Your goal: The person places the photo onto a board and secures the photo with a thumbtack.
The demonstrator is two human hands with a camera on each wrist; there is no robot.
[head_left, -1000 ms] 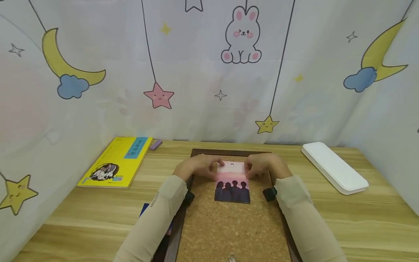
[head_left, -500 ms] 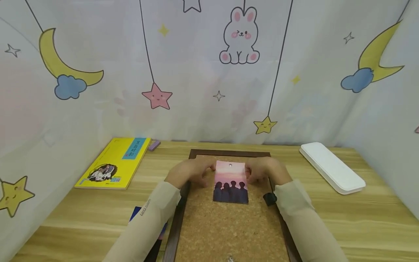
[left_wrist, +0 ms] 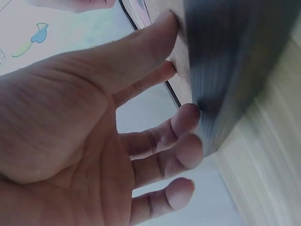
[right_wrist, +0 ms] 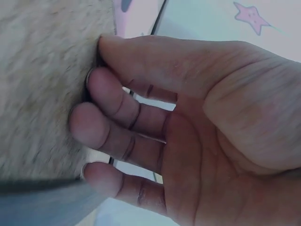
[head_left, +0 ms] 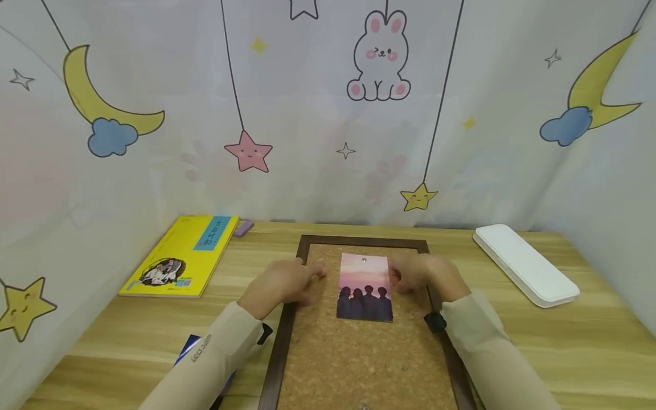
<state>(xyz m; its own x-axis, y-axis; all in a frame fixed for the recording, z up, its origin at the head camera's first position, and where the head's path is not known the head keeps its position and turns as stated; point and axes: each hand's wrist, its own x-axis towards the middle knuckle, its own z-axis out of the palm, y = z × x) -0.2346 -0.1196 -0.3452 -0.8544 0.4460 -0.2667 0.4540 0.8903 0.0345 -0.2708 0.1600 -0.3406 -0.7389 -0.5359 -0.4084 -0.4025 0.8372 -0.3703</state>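
Note:
A photo with several dark silhouettes under a pink sky lies on the cork board, with a small shiny pin near its top edge. My left hand is off the photo, over the board's left frame. In the left wrist view its fingers are loosely bent, the tips right at the dark frame. My right hand is beside the photo's right edge. The right wrist view shows its thumb and fingers gently bent, tips against the cork, holding nothing.
A yellow book and a purple eraser-like block lie at the back left. On the right is a long white case. A dark blue item is partly hidden under my left sleeve. A patterned curtain hangs behind the table.
My left hand has come off the photo's left edge and moved left to the frame. The right hand has shifted slightly outward. The photo stays in place on the board.

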